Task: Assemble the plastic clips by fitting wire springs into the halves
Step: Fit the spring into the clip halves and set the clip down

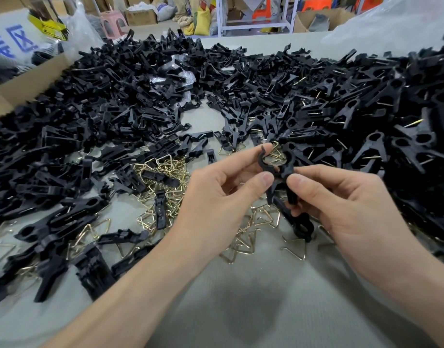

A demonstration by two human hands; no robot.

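Item in hand: two black clip halves [278,172], held face to face above the table, curved jaw ends up and away from the person, tail ends down toward the palms
Long axis: near upright, tilted slightly away; the round openings of the two halves meet at the top to form a ring
Left hand [216,202]: thumb and forefinger pinched on the left half just below its curved end
Right hand [341,204]: thumb and fingers clenched on the lower tail of the right half
Spring: none visibly seated between the halves; fingers hide part of the joint, so this cannot be told for sure
Key relation: the halves sit between the two thumbs, both hands equally close; the loose wire springs [165,177] lie below and to the left, nearer the left hand
Judged step: aligning the pair before a spring goes in
Nearby stock: unassembled halves pile [115,96] across the left and centre of the table [241,297]
Finished stock: assembled clips heap [391,121] at the right, wire ends showing
Outer edge: cardboard box [27,84] at far left
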